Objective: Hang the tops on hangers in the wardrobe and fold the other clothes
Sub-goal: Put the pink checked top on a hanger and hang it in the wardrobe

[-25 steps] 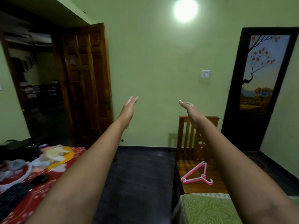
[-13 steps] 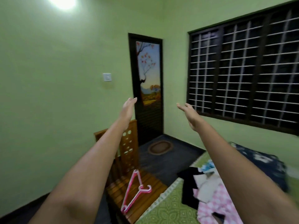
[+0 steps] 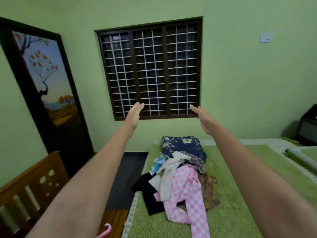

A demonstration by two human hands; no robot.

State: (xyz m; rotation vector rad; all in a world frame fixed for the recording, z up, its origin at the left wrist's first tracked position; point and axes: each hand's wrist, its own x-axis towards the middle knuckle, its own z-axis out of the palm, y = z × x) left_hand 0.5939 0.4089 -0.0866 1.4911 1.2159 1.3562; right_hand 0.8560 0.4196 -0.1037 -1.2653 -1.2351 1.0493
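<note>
View swung right; two hands (image 3: 134, 115) empty; one clothes pile (image 3: 181, 176).

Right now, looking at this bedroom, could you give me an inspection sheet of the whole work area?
Surface: bed with green patterned cover, mostly bare around the pile.
Job's things: heap of clothes unsorted on the bed, with a pink checked garment, a cream piece, a black piece and a navy floral fabric; pink hanger on the wooden chair, only partly in view.
Clutter: dark box at the far right.
Hands: left hand and right hand both raised in the air, fingers straight, holding nothing.
Cables: nothing seen.
Surroundings: green walls, barred window, painted door, wall switch.
</note>
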